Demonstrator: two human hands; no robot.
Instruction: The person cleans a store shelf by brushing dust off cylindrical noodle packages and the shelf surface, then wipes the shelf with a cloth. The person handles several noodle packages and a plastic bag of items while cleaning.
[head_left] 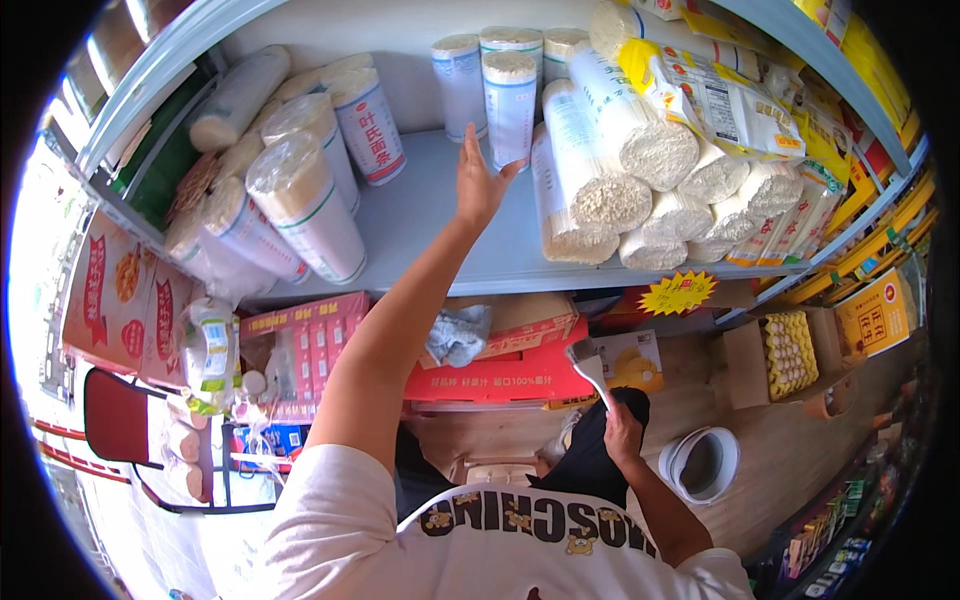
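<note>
Apparently, the left hand (480,188) was holding nothing: its fingers were stretched and the thumb stood wide apart, at the lower part of an upright wrapped noodle pack (510,110); whether the thumb touched it, I could not tell. The right hand (622,428), lower and to the right, was wrapped around the handle of a brush (592,372), whose bristles pointed away from the body. In my judgement, the pack was moderately heavy, stiff but brittle inside, with a slightly slippery wrapper, so its middle would be the safest place to hold. The brush seemed light, best held by its handle. Left of the free hand, the grey-blue shelf (410,220) offered the most room, as far as a group of standing packs (305,205). Right of it, stacked noodle rolls (608,200) left little space, and beyond the fingers other upright packs (458,85) stood close. The shelf's front edge passed under the left forearm (425,280).
</note>
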